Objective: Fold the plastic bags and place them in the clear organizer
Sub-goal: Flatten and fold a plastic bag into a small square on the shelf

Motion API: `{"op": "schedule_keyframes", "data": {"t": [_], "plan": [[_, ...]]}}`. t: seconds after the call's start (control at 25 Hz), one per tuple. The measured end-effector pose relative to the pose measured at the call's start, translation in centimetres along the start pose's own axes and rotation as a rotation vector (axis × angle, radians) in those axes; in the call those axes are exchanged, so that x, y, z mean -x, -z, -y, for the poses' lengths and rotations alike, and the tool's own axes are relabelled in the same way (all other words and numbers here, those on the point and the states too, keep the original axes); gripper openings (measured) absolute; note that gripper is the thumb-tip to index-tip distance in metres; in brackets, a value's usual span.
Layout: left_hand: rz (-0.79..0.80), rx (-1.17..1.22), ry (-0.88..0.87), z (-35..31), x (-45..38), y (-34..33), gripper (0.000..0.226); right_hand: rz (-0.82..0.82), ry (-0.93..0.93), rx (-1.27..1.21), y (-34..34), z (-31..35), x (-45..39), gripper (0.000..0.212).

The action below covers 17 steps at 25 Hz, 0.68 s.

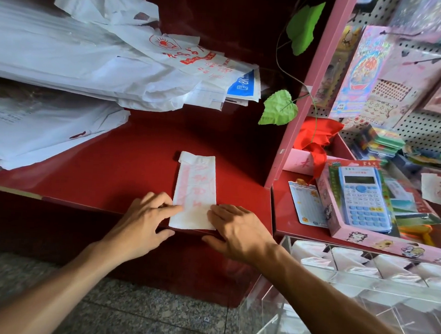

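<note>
Two hands at the near end of one folded plastic bag (196,191), a long narrow strip on the red counter (110,175) with its near edge just at the counter lip. Left hand (143,221) with straight fingers pressing the left corner flat; right hand (236,229) likewise spread on the right corner, thumb under the lip. Risk, likely: slippery film, so springing open of the folds on release of pressure. Possible also: sliding of the strip off the edge to the floor. Clear organizer (362,273) low at the right, already with white folded bags in its compartments. Big pile of unfolded bags (92,55) well apart, at the far left.
</note>
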<state>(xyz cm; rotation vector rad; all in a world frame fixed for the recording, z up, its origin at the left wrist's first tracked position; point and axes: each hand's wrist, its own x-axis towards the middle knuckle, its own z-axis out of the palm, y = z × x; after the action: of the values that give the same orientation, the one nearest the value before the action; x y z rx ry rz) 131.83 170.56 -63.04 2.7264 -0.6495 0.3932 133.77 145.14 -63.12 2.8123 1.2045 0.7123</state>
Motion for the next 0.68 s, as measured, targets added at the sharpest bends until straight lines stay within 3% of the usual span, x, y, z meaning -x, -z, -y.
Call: {"op": "schedule_keyframes", "data": {"t": [0.24,0.36,0.52,0.68], "plan": [[-0.132,0.110,-0.062,-0.2,0.0,-0.2,0.039,-0.032,0.040,-0.098,0.9,-0.1,0.3,0.025],[-0.128,0.294,0.030,-0.5,0.0,0.7,0.012,-0.110,-0.166,-0.388,2.0,0.1,-0.1,0.024],[-0.064,0.491,0.240,-0.5,-0.1,1.5,0.019,-0.078,-0.432,-0.733,2.9,0.2,-0.5,0.043],[-0.101,0.518,0.357,-2.1,-0.7,1.4,0.017,-0.014,-0.603,-0.905,1.7,-0.1,-1.1,0.030]]}}
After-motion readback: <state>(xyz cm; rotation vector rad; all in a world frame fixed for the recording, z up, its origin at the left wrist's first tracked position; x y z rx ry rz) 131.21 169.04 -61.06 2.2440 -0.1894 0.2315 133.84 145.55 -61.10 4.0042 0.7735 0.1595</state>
